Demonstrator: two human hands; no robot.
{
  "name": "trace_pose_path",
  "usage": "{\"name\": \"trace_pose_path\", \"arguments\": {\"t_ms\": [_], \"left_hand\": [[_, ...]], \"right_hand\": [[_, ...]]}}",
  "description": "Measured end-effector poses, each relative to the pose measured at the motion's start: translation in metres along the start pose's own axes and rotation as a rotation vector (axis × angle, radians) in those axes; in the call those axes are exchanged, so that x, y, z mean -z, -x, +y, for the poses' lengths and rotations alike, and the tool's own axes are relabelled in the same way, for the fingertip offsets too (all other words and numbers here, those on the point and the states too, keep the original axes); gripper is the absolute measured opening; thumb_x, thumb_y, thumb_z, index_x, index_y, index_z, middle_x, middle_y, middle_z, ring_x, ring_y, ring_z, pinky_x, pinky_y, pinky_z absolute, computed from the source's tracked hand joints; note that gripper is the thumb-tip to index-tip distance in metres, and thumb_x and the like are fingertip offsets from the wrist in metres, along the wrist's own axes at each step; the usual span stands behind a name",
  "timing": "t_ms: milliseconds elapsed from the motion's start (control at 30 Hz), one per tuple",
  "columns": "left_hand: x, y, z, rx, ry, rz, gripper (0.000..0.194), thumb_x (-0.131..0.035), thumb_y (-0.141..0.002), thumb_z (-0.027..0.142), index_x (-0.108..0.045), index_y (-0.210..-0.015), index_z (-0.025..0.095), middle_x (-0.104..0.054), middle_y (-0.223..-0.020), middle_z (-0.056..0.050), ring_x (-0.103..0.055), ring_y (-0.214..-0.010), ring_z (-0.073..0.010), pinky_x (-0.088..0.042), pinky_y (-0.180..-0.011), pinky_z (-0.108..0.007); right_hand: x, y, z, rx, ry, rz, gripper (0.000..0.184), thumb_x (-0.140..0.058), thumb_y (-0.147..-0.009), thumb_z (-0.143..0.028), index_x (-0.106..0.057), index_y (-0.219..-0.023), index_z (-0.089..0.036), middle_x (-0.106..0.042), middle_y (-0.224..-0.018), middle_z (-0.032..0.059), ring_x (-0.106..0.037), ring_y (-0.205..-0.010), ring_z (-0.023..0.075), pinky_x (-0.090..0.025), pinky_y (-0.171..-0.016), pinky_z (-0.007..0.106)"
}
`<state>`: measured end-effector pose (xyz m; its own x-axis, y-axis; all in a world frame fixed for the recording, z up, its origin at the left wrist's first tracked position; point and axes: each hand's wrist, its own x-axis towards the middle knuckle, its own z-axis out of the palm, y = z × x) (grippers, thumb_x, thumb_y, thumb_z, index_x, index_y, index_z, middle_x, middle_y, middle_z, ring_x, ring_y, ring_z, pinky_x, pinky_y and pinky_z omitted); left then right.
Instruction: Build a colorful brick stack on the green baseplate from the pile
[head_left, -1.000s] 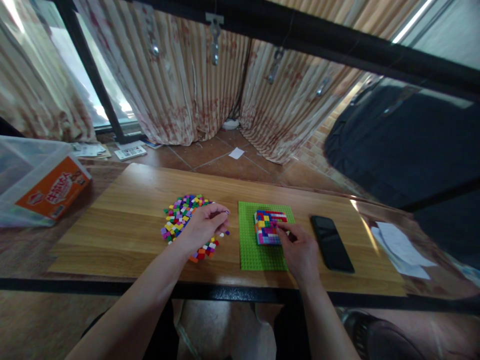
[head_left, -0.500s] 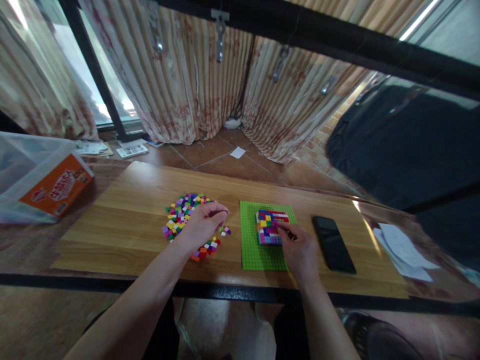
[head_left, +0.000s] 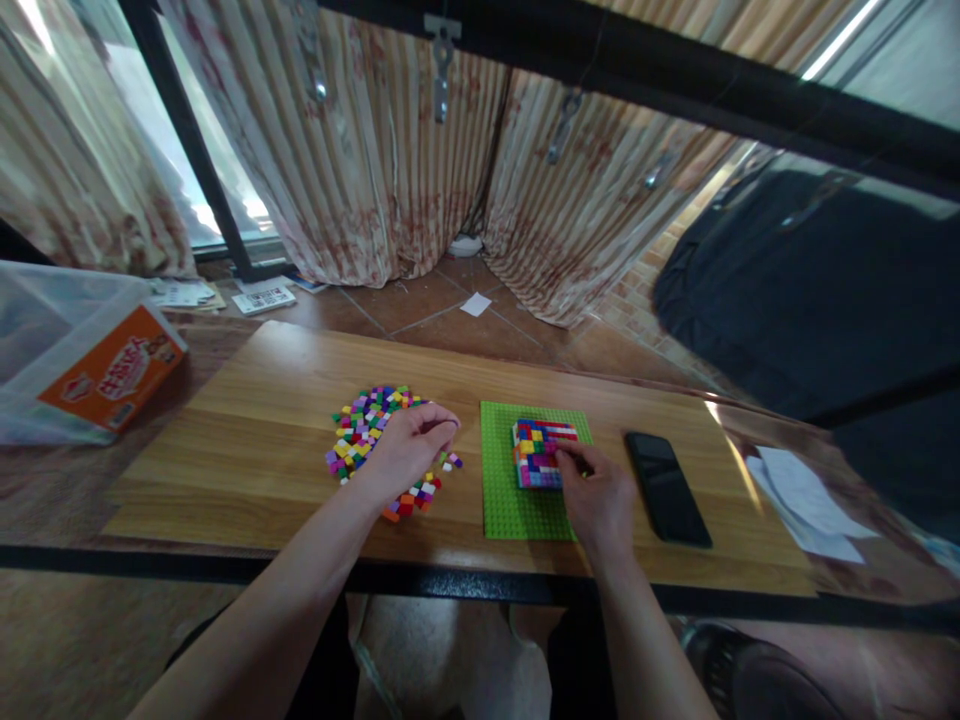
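A block built of many-coloured toy bricks (head_left: 534,450) stands on a green studded baseplate (head_left: 499,500). My right hand (head_left: 600,490) reaches over its right side, thumb and fingers pinched together at the block's top around what looks like a small magenta brick, mostly hidden by the fingertips. To the left, my left hand (head_left: 412,445) hovers over the right part of a heap of loose small bricks (head_left: 367,415). Its fingers are closed in a pinch; a bit of purple shows at the tips, too small to name.
A black phone (head_left: 667,490) lies right of the baseplate on the wooden table (head_left: 247,440). White papers (head_left: 810,500) rest beyond the table's right end. A clear plastic bin (head_left: 67,350) with an orange label stands at the left. Curtains (head_left: 375,160) hang behind.
My right hand's fingers have shifted slightly at the right side of the brick block. My left hand stays almost still over the heap.
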<state>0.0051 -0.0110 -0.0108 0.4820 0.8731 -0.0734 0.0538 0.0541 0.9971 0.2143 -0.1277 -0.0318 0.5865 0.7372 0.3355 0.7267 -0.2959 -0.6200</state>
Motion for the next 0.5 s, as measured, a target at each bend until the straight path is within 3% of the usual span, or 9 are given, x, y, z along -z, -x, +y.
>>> {"name": "trace_pose_path", "arguments": {"t_ms": [500], "left_hand": [[-0.0008,0.0008,0.0001,0.002,-0.02,-0.047,0.012,-0.056,-0.077,0.026,-0.059,-0.075,0.015,-0.053,-0.053,0.004,-0.044,-0.047,-0.0076,-0.035,-0.05,-0.02]], "right_hand": [[-0.0054,-0.0021,-0.0025,-0.084,-0.121,0.047,0.028,-0.058,-0.08,-0.038,-0.072,-0.089,-0.016,-0.075,-0.081,0.0107,-0.068,-0.07,0.022,-0.05,-0.066,0.033]]}}
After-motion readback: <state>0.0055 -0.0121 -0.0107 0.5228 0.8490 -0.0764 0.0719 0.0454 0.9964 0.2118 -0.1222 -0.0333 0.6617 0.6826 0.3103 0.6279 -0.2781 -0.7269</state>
